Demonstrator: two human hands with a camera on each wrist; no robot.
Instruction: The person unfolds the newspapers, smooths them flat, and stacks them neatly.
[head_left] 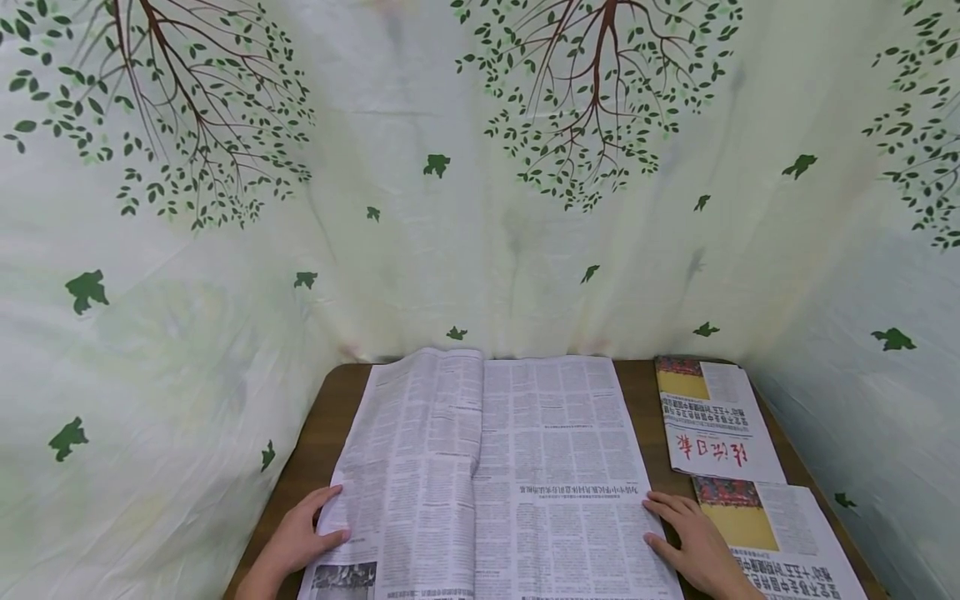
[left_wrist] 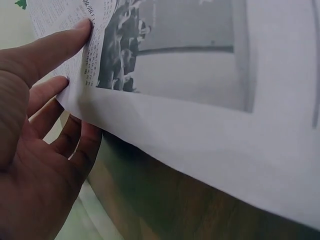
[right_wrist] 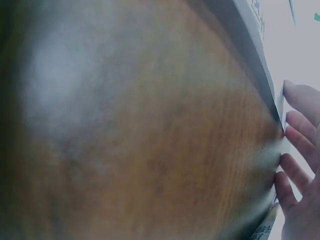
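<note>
A newspaper (head_left: pixel 562 458) lies spread on the wooden table, its left page bulging up along the middle fold. At its left edge is my left hand (head_left: pixel 296 537), with thumb and index fingertips touching the page. In the left wrist view, the thumb of that hand (left_wrist: pixel 42 55) lies over the print beside a grey photo (left_wrist: pixel 185 65), while some fingertips are at or below the paper's edge. My right hand (head_left: pixel 697 546) touches the right edge with loosely extended fingers. The right wrist view shows those fingers (right_wrist: pixel 295 170) along the paper's edge, partly cut off by the frame.
Two folded newspapers lie at the table's right side, one farther back (head_left: pixel 720 421) and one nearer (head_left: pixel 787 533), partly behind my right hand. Brown wood of the table (head_left: pixel 341 400) shows at the left. A leaf-patterned curtain (head_left: pixel 525 275) surrounds the table.
</note>
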